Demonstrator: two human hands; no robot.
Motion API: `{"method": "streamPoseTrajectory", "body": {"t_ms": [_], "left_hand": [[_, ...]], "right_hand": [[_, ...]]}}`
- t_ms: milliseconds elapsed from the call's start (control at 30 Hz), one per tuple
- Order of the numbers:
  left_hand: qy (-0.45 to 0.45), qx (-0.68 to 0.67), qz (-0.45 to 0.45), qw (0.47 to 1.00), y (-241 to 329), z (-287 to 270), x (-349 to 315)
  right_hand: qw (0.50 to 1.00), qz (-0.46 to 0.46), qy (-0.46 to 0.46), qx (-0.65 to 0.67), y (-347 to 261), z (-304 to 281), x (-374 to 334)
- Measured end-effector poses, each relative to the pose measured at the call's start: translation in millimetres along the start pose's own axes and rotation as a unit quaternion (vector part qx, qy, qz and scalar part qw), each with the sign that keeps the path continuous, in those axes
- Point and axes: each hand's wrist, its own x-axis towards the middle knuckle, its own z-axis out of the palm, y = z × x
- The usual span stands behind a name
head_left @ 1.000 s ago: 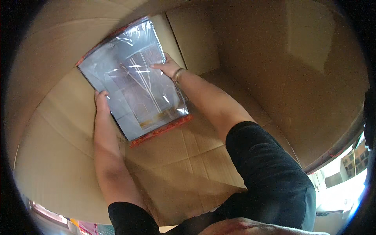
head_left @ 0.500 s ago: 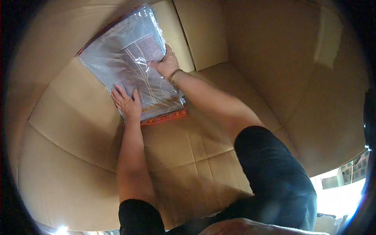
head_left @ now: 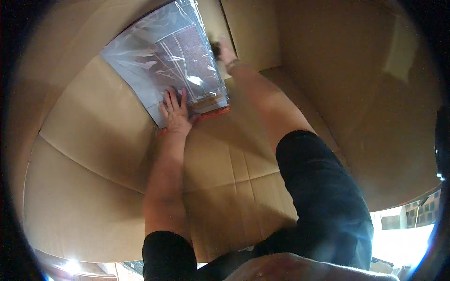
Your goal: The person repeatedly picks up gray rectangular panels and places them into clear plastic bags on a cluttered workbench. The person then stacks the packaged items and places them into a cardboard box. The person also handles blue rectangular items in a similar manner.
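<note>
A flat package in clear, shiny plastic point(head_left: 140, 56) lies at the far end inside a large cardboard box. Under the plastic shows a grey-blue print with pale lines, like stitched denim. Along its near edge, a red patterned strip point(head_left: 218, 111) peeks out from beneath. My left hand point(head_left: 177, 114) rests on the package's near edge, fingers spread and palm down. Just off the package's right edge, my right hand point(head_left: 227, 54) is blurred by motion; its fingers look stretched out, and nothing shows in them.
Tall brown cardboard walls point(head_left: 347, 84) surround my arms. A cardboard flap or panel point(head_left: 253, 35) stands at the far right of the package. Creases cross the box bottom point(head_left: 225, 164). Beyond the box rim at lower right is a bright area point(head_left: 403, 241).
My right hand has left the package's top and moved right, past its edge. My left hand has shifted right along the near edge. The package appears farther up in view.
</note>
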Motion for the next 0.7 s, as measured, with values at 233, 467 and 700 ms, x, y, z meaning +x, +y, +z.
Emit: {"method": "streamPoseTrajectory", "body": {"t_ms": [233,467,700], "left_hand": [[0.028,-0.032,-0.052,0.998,9,29,-18],[0.058,-0.076,-0.055,0.994,19,40,-22],[0.055,-0.088,-0.044,0.994,30,37,-12]], "right_hand": [[0.987,0.001,-0.091,-0.129,-39,13,-14],[0.979,-0.076,0.078,-0.170,-105,95,-2],[0.997,-0.045,0.060,-0.023,-52,-21,48]]}}
